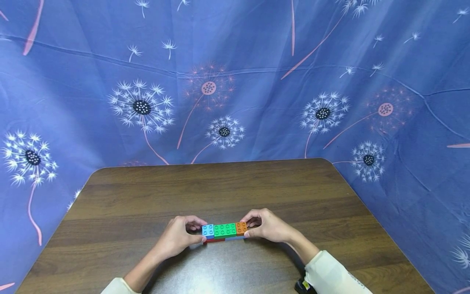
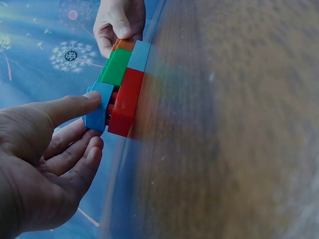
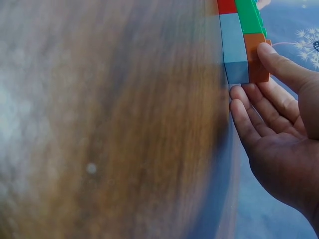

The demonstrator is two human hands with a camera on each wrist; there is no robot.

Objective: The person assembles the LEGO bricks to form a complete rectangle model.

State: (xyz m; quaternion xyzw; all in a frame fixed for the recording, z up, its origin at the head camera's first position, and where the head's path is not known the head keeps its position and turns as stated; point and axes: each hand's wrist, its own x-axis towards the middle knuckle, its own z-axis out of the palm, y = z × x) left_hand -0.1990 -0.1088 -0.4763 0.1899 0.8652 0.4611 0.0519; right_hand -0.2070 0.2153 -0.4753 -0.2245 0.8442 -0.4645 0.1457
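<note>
Two layers of toy building bricks stand on the table in front of me. On top, from left to right, are a small blue brick (image 1: 207, 230), a longer green brick (image 1: 225, 231) and a small orange brick (image 1: 241, 228). Beneath them lie a red brick (image 2: 127, 102) and a light blue brick (image 3: 233, 40), end to end. My left hand (image 1: 177, 237) pinches the blue brick between thumb and fingers. Red studs show in a gap between that brick and the red one below. At the other end, my right hand (image 1: 271, 227) pinches the orange brick, which sits against the light blue one.
The brown wooden table (image 1: 147, 192) has rounded far corners. A blue cloth with dandelion prints (image 1: 257, 102) hangs behind it and along its sides. Near the right sleeve (image 1: 330, 273), a small black object (image 1: 302, 286) is partly visible at the bottom.
</note>
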